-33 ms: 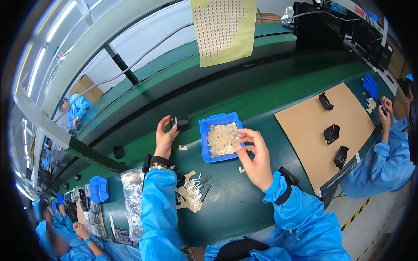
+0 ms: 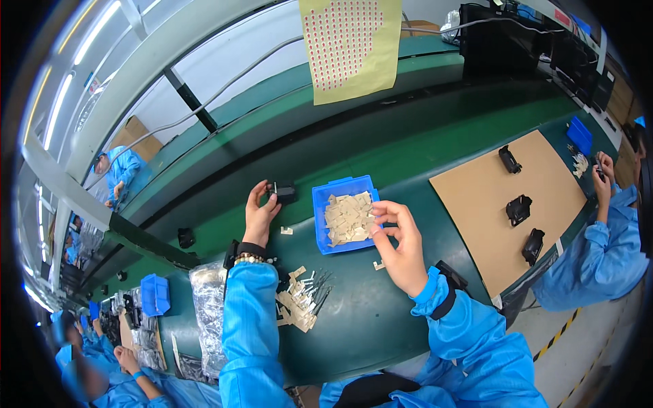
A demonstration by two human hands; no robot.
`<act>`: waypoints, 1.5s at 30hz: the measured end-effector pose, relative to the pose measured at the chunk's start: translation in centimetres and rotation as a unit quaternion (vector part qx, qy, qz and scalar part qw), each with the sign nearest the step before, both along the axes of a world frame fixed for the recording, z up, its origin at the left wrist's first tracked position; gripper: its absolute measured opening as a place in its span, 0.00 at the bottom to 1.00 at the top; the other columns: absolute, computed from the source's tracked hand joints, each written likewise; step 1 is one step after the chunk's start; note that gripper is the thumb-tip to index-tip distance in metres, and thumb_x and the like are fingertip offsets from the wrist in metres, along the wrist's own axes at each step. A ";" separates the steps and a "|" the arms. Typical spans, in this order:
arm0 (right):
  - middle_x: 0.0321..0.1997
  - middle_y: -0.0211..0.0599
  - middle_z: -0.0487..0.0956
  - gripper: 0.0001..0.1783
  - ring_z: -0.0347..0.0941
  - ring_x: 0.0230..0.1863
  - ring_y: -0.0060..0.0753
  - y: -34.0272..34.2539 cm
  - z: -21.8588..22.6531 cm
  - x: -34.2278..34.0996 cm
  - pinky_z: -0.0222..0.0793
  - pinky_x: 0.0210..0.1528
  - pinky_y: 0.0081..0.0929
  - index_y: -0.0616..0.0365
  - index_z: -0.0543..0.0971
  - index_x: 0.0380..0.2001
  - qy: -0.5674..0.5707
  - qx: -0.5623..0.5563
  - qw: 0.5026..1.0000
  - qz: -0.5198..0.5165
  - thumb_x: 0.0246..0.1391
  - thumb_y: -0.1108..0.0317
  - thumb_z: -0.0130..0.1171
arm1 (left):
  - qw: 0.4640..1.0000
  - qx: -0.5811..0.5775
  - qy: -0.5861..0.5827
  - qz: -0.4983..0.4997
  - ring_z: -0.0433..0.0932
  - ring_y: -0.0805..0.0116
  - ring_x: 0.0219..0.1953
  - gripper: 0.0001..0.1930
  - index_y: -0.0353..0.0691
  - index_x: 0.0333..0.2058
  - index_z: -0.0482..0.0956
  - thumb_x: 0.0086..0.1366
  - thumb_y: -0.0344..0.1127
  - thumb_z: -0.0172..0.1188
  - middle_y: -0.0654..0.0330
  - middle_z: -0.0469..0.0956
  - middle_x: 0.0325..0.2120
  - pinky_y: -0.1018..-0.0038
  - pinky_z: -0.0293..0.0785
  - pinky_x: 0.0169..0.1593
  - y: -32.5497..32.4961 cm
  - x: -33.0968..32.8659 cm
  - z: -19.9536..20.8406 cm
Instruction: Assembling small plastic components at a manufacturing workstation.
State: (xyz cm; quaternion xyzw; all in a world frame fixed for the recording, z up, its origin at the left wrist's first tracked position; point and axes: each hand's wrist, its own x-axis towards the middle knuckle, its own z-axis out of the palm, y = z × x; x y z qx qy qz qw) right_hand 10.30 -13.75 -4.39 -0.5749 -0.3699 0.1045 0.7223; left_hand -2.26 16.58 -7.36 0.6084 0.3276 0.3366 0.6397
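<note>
My left hand (image 2: pixel 258 216) is closed around a small black plastic part (image 2: pixel 282 192), held out above the green table, left of a blue bin (image 2: pixel 318 234). Many small, flat beige pieces (image 2: pixel 348 216) lie heaped in that bin. At the bin's right rim is my right hand (image 2: pixel 403 248), thumb and fingertips curled close together in a pinch. Whatever they hold, if anything, blends with the beige pieces behind. Between my forearms lies a loose pile of beige scraps (image 2: pixel 296 306) with thin dark strips (image 2: pixel 321 289). Single beige bits rest near the bin (image 2: pixel 317 204).
Beside my right wrist lies a black part (image 2: pixel 451 275). Further right, a brown cardboard sheet (image 2: pixel 490 204) bears three black parts; a co-worker's hands (image 2: pixel 601 178) are beyond it. Plastic-wrapped items (image 2: pixel 207 306) lie left of my left forearm. A metal post (image 2: pixel 149 243) slants across the left side.
</note>
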 end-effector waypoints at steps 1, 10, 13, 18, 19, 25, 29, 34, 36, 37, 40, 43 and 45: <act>0.48 0.37 0.72 0.19 0.71 0.46 0.28 -0.1 -0.3 0.4 0.71 0.44 0.24 0.59 0.72 0.51 -0.001 -0.001 1.000 -0.001 0.55 0.78 0.56 | 1.000 -0.001 -0.001 -0.001 0.71 0.69 0.56 0.25 0.49 0.60 0.67 0.65 0.24 0.59 0.64 0.69 0.55 0.67 0.71 0.56 0.0 0.5 -0.1; 0.44 0.34 0.74 0.14 0.72 0.41 0.23 -0.3 0.5 -0.7 0.70 0.41 0.22 0.59 0.74 0.46 0.048 -0.013 0.998 0.033 0.56 0.78 0.56 | 0.907 0.317 0.196 0.197 0.75 0.64 0.49 0.24 0.45 0.51 0.77 0.53 0.25 0.66 0.58 0.75 0.49 0.69 0.72 0.53 -0.4 -4.5 1.3; 0.43 0.33 0.74 0.13 0.72 0.40 0.22 -0.5 0.4 -1.1 0.69 0.41 0.21 0.59 0.74 0.45 0.049 -0.003 0.998 0.044 0.56 0.78 0.56 | 0.911 0.345 0.224 0.035 0.79 0.63 0.40 0.14 0.42 0.41 0.81 0.54 0.26 0.66 0.58 0.79 0.40 0.68 0.75 0.47 -5.9 -6.7 4.8; 0.40 0.33 0.76 0.11 0.73 0.37 0.20 -1.0 0.8 -1.6 0.69 0.39 0.19 0.60 0.75 0.44 0.055 -0.012 0.996 0.073 0.57 0.79 0.56 | 0.806 0.453 0.355 -0.136 0.79 0.57 0.33 0.03 0.37 0.29 0.81 0.56 0.30 0.65 0.54 0.80 0.29 0.67 0.75 0.39 -15.9 -10.8 6.0; 0.39 0.33 0.76 0.11 0.73 0.36 0.19 -0.9 0.8 -1.8 0.69 0.38 0.19 0.61 0.75 0.44 0.051 -0.008 0.996 0.075 0.57 0.78 0.56 | 0.788 0.473 0.366 -0.147 0.79 0.54 0.34 0.04 0.37 0.29 0.81 0.56 0.30 0.65 0.53 0.80 0.29 0.66 0.75 0.39 -17.3 -11.4 5.9; 0.36 0.31 0.78 0.08 0.72 0.32 0.16 -0.7 0.8 -2.3 0.69 0.37 0.18 0.63 0.76 0.42 0.067 -0.023 0.993 0.096 0.58 0.78 0.55 | 0.740 0.531 0.409 -0.063 0.79 0.55 0.28 0.05 0.39 0.27 0.80 0.57 0.33 0.65 0.56 0.79 0.27 0.65 0.75 0.33 -21.4 -12.1 4.1; 0.36 0.31 0.78 0.08 0.72 0.32 0.15 -0.5 0.4 -2.3 0.69 0.37 0.18 0.63 0.76 0.42 0.071 -0.020 0.992 0.099 0.58 0.78 0.54 | 0.745 0.526 0.408 -0.047 0.80 0.57 0.27 0.06 0.40 0.28 0.80 0.56 0.35 0.65 0.57 0.80 0.26 0.65 0.76 0.31 -21.5 -12.1 3.5; 0.35 0.30 0.78 0.08 0.72 0.33 0.15 -0.6 0.3 -2.4 0.68 0.37 0.18 0.63 0.76 0.41 0.068 -0.031 0.992 0.104 0.58 0.78 0.54 | 0.725 0.546 0.416 -0.056 0.78 0.57 0.23 0.07 0.38 0.26 0.77 0.55 0.35 0.63 0.56 0.77 0.22 0.65 0.75 0.31 -21.8 -11.7 3.0; 0.35 0.30 0.78 0.08 0.72 0.33 0.15 -0.6 0.4 -2.4 0.68 0.37 0.18 0.63 0.75 0.41 0.073 -0.030 0.991 0.106 0.58 0.78 0.54 | 0.711 0.549 0.435 -0.062 0.78 0.57 0.22 0.07 0.38 0.25 0.77 0.54 0.34 0.62 0.56 0.77 0.22 0.66 0.75 0.30 -21.9 -11.6 3.0; 0.35 0.30 0.78 0.08 0.72 0.33 0.15 -0.6 0.4 -2.4 0.68 0.37 0.18 0.63 0.75 0.41 0.078 -0.029 0.991 0.108 0.58 0.78 0.54 | 0.694 0.555 0.452 -0.074 0.79 0.57 0.23 0.06 0.38 0.27 0.79 0.54 0.34 0.62 0.55 0.79 0.23 0.65 0.75 0.30 -21.9 -11.5 3.1; 0.35 0.30 0.78 0.08 0.72 0.33 0.15 -0.7 0.6 -2.5 0.68 0.37 0.18 0.62 0.75 0.42 0.086 -0.028 0.990 0.107 0.58 0.78 0.54 | 0.681 0.559 0.464 -0.084 0.79 0.56 0.23 0.06 0.39 0.29 0.81 0.53 0.32 0.62 0.54 0.80 0.24 0.65 0.76 0.28 -21.7 -11.4 3.4; 0.34 0.29 0.78 0.08 0.72 0.33 0.16 -0.6 0.6 -2.5 0.68 0.37 0.18 0.62 0.75 0.42 0.088 -0.033 0.990 0.109 0.58 0.77 0.54 | 0.699 0.541 0.461 -0.075 0.79 0.56 0.24 0.04 0.40 0.27 0.80 0.54 0.33 0.61 0.55 0.79 0.22 0.65 0.75 0.29 -21.5 -11.6 4.0; 0.33 0.29 0.78 0.08 0.72 0.33 0.16 -0.6 0.4 -2.5 0.68 0.37 0.18 0.62 0.75 0.42 0.089 -0.031 0.989 0.111 0.58 0.77 0.54 | 0.712 0.525 0.461 -0.068 0.79 0.57 0.24 0.05 0.40 0.25 0.78 0.55 0.34 0.61 0.57 0.78 0.21 0.65 0.75 0.31 -21.1 -11.9 4.7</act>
